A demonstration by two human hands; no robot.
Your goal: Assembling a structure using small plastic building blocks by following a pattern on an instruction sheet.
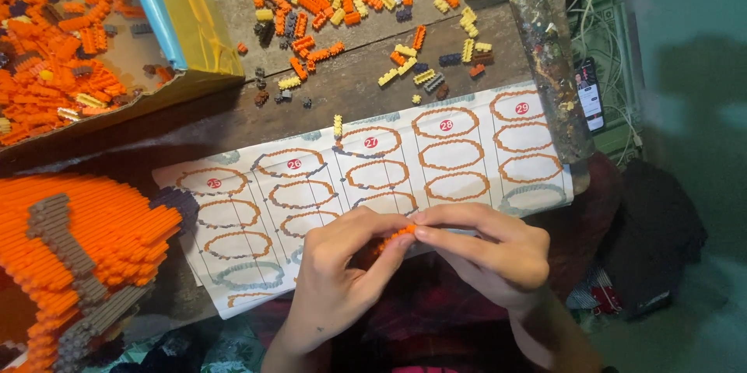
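Orange bricks (395, 234) sat pinched between the fingertips of both hands, mostly hidden, so their shape could not be made out. The left hand (342, 268) and right hand (486, 248) met just over the near edge of the sheet (373, 186), fingers pressed together on the small cluster; both forearms were cut off at the bottom. The sheet, a white paper strip, carried rows of orange and grey oval rings with small red round markers above the columns. Left of the sheet, a large orange model (78, 256) with grey stripes ran out of view. Beyond the sheet lay loose pieces (350, 0) and a yellow box (191, 19). Right of the sheet, a phone (589, 94) lay partly hidden behind a paint-flecked post (548, 62).
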